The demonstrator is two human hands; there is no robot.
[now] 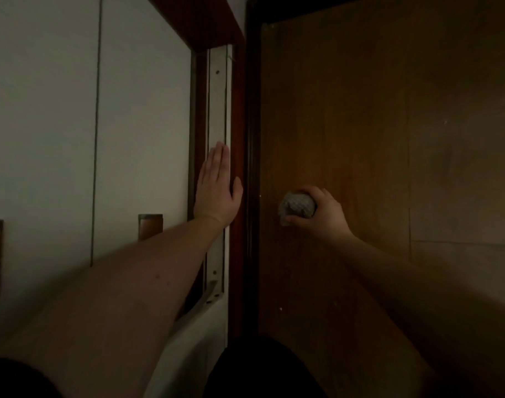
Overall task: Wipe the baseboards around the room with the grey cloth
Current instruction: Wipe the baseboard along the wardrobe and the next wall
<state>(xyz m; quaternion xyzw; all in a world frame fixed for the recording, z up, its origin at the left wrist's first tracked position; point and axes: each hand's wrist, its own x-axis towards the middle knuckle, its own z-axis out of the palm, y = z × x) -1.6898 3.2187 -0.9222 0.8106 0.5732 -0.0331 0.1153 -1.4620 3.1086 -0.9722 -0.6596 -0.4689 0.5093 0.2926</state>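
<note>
The light is very low, so many details are hard to read. The left hand point(218, 186) lies flat against a pale vertical strip point(217, 110) beside a dark red-brown frame point(239, 124). Its fingers are straight and pressed together, pointing to 12 o'clock, and the thumb stands a little apart toward 1 o'clock. It holds nothing.

At about 3 o'clock from this hand, well apart from it, the right hand point(320, 215) grips the grey cloth point(297, 208). The cloth is bunched into a ball, with the fingers curled around it and the thumb under it. The ball seems to press on a brown wooden surface point(346, 124), but I cannot tell if it really touches. To 9 o'clock there is a white panel point(44, 124) with a small brown block point(150, 226) near its lower part.

I cannot say for certain which dark strip is the baseboard; probably it is the dark edge point(252, 168) between the two hands.

What could go wrong, in my judgement: a cloth held as a tight ball touches only with a small spot, so dust in the narrow groove may stay. In this darkness a part can be missed easily. Also the cloth may catch on the screws in the pale strip, and the supporting hand may slip on the smooth surface.
</note>
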